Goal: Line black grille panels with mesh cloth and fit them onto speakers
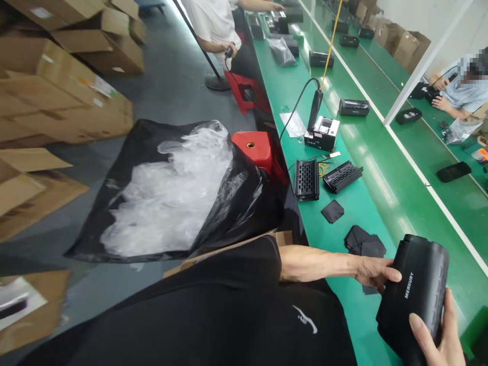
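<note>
1. Closest to me, the person's right hand (434, 338) is cupping the lower end of a black speaker shell (419, 295), fingers wrapping around its curved side.
2. The left hand (375, 274) is gripping the shell's upper edge, thumb lying on top; both hands are holding the shell just above the near end of the green counter (385, 203).
3. Just beyond, a pile of black pads (364, 241) and a single pad (332, 211) are lying loose.
4. Further along, two black grilles (306, 179) are sitting apart from the shell, so to my eye the fitting work is only beginning: shell in hand, loose parts waiting.
5. Beside the counter, a black bag (244, 203) is gaping open, full of clear wrappers.
6. Far off, a person in a white shirt (213, 25) is working on a red stool, cardboard boxes (57, 91) piling up opposite.
</note>
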A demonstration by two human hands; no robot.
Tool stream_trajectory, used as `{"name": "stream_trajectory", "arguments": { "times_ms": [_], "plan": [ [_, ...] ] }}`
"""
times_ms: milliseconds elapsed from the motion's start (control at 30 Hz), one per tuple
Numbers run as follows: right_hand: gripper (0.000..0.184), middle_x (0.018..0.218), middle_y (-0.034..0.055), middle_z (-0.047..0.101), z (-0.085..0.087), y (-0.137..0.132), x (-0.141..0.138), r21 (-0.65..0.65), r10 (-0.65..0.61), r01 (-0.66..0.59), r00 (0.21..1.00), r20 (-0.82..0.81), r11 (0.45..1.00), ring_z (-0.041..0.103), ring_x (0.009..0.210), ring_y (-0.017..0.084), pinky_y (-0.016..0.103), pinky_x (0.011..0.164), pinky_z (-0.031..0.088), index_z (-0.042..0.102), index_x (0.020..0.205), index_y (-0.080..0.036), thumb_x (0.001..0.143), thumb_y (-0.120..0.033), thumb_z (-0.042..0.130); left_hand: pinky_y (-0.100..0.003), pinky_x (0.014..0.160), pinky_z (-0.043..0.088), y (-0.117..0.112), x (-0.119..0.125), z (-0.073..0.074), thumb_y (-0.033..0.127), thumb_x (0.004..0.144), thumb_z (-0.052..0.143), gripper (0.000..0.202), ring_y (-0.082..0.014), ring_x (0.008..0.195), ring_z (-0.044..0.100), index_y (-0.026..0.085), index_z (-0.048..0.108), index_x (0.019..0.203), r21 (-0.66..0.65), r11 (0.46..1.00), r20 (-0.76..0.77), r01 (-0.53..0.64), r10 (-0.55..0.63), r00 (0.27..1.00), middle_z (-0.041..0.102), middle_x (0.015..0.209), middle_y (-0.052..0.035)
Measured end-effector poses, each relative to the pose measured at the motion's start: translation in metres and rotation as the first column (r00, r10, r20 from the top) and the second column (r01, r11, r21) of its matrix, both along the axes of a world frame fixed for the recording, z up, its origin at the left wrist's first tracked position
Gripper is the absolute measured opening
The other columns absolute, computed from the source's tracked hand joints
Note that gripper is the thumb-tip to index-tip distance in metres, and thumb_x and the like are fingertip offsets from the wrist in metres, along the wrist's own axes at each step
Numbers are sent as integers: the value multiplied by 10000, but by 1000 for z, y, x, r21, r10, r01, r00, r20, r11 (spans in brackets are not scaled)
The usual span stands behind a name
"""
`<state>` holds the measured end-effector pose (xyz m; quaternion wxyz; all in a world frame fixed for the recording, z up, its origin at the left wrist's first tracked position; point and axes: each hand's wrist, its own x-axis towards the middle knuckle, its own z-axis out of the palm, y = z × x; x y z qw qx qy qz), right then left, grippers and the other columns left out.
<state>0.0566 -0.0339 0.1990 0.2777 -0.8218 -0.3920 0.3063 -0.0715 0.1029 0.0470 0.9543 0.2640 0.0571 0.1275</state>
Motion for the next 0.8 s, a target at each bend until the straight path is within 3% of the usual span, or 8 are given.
{"name": "stream_trajectory", "arguments": {
  "times_ms": [133,200,367,500,667,800],
  "plan": [
    [1281,1657,121,418,6,-2,4,-2,12,-12,999,-38,1000,438,1450,491,604,1213,315,271,1707,-270,678,-865,749,-490,823,627,-5,10,-5,595,553,966,807,-307,923,772,223,693,1215,-6,996,5,95,-94,996,767,981,-39],
    [1268,1626,118,459,9,-4,6,-14,12,-13,998,-54,1000,467,1429,486,587,1207,338,292,1698,-266,676,-868,741,-503,849,623,-7,15,-8,603,514,977,827,-313,931,772,224,696,1194,-35,991,-8,129,-129,992,766,955,-29],
    [1201,1632,140,452,13,-19,2,-77,3,-11,995,-99,997,544,1354,478,623,1152,406,190,1719,-255,783,-840,664,-494,857,625,-10,18,-9,534,518,979,788,-272,874,766,227,687,1182,-30,989,-64,147,-149,987,755,947,-1],
    [1157,1595,116,507,2,-29,10,-104,-39,23,986,-162,994,584,1327,459,611,1109,466,192,1717,-300,798,-802,683,-453,832,627,-12,15,-3,496,520,988,759,-255,871,760,221,689,1162,-42,985,-103,168,-172,980,746,933,5],
    [1201,1669,69,426,-18,-33,33,-83,-76,63,983,-170,995,439,1472,466,646,1224,312,299,1689,-339,687,-793,781,-388,799,620,-20,15,13,513,493,1000,755,-216,827,736,214,710,1122,-99,989,-122,110,-121,985,747,910,3],
    [1043,1593,107,510,-17,-40,5,31,-163,170,974,-159,985,498,1423,467,672,1192,354,372,1666,-315,793,-738,757,-285,717,579,-16,10,33,458,546,994,717,-149,773,700,216,704,1156,-101,993,-159,-60,44,986,756,986,-21]
  ]
}}
